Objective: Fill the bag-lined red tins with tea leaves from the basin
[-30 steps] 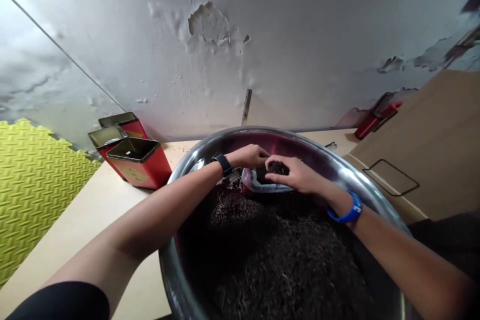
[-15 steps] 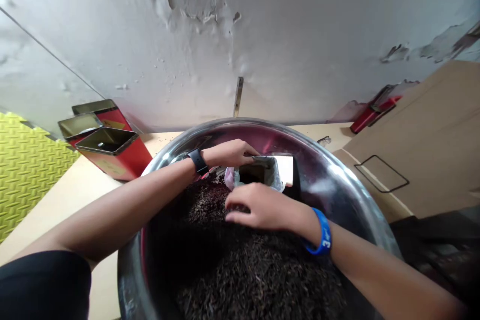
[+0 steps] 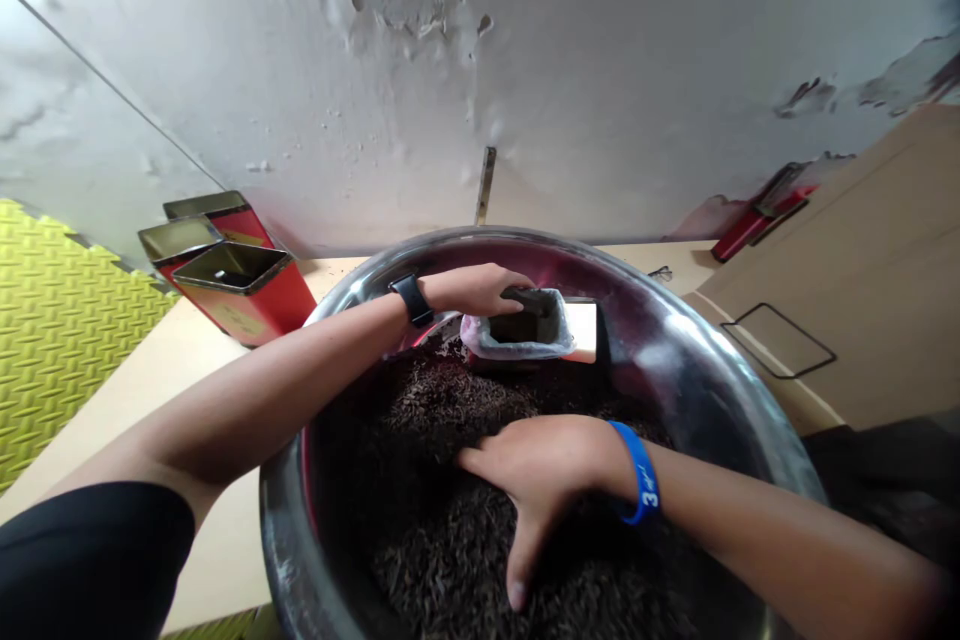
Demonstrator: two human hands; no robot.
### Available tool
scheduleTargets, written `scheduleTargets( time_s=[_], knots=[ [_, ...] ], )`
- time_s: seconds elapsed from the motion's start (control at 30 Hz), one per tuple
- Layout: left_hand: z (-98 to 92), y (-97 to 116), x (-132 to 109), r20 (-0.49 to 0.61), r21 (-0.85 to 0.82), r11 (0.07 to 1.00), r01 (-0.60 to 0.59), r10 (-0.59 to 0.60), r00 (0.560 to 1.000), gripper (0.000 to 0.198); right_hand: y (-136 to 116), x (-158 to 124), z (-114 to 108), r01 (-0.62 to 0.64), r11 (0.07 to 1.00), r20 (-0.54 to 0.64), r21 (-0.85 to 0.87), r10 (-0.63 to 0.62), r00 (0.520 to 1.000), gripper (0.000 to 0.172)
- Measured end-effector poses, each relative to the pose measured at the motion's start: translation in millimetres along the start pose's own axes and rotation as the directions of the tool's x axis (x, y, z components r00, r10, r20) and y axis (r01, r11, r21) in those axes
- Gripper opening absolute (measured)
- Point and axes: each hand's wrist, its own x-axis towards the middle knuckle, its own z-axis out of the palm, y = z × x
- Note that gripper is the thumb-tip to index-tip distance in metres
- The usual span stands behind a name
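At far left, a textured yellow mat [image 3: 75, 320] lies beside the pale table [image 3: 135, 420]. Three open-topped red tins [image 3: 281, 300] stand close together on the table, near the wall.

Next is the large metal basin [image 3: 281, 540], carrying a broad bed of dark, shredded material [image 3: 442, 560]. The left hand [image 3: 480, 288], a black watch [image 3: 411, 301] at its wrist, reaches over the basin to the near-left part of a lined container [image 3: 517, 352]. Its fingers are bent at the rim; whether they pinch the liner or merely rest there cannot be told. The container stands inside the basin, toward the far wall, mouth up, a translucent liner folded over its edge. Its fill level cannot be read.

The right hand [image 3: 559, 460] is in the shreds, nearer the wearer, thumb spread wide from the fingers; no held material shows, and the fingertips are partly buried. A pale-faced block [image 3: 582, 331] sits just right of the container. A blue wristband [image 3: 639, 473] circles the right wrist.

Handling assessment: the right fingers should gather loosely from below, without crushing; the left should steady the rim and keep the liner's fold from slipping inward.

At far right stands a cardboard box [image 3: 862, 260].
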Motion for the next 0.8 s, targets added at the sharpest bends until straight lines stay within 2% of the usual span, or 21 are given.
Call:
scheduleTargets(
  time_s=[0.1,0.2,0.33,0.4,0.5,0.6,0.7,0.8],
  knots=[
    [-0.9,-2.9,-1.8,0.015,0.024,1.0,-0.014,0.013,1.0,0.038,-3.6,0.3,0.9,-0.003,1.0,0.015,-0.029,0.003,1.0,0.091],
    [-0.4,-4.5,-2.7,0.019,0.053,0.998,-0.04,0.039,0.999,0.04,-2.6,-2.2,-3.5,0.043,0.999,-0.019,-0.019,-0.043,0.999,0.074],
    [-0.4,-3.5,-3.0,0.027,0.033,0.999,-0.025,0.024,0.999,0.041,5.9,-1.2,-9.3,0.112,0.993,-0.169,0.035,-0.105,0.98,0.06],
    [-0.9,-2.6,-3.0,0.036,0.03,0.999,-0.013,0.012,0.999,0.04,13.3,4.2,-7.2,0.112,0.99,-0.284,0.08,-0.085,0.955,0.059],
    [-1.4,-1.4,-3.5,0.037,0.027,0.999,-0.034,0.033,0.999,0.039,25.9,17.4,3.6,0.002,0.985,-0.412,0.171,0.07,0.909,0.072],
    [-1.2,-0.8,-4.5,0.02,0.018,0.999,-0.049,0.049,0.999,0.037,33.8,31.5,16.7,-0.119,0.955,-0.368,0.272,0.218,0.904,0.093],
    [-0.4,-1.8,-4.7,0.016,0.024,0.999,-0.046,0.045,0.999,0.037,31.4,39.4,21.4,-0.156,0.95,-0.287,0.269,0.234,0.929,0.106],
    [0.7,-3.9,-4.0,0.022,0.034,0.999,-0.042,0.041,0.999,0.038,21.0,37.0,14.5,-0.089,0.967,-0.265,0.238,0.153,0.952,0.109]
  ],
)
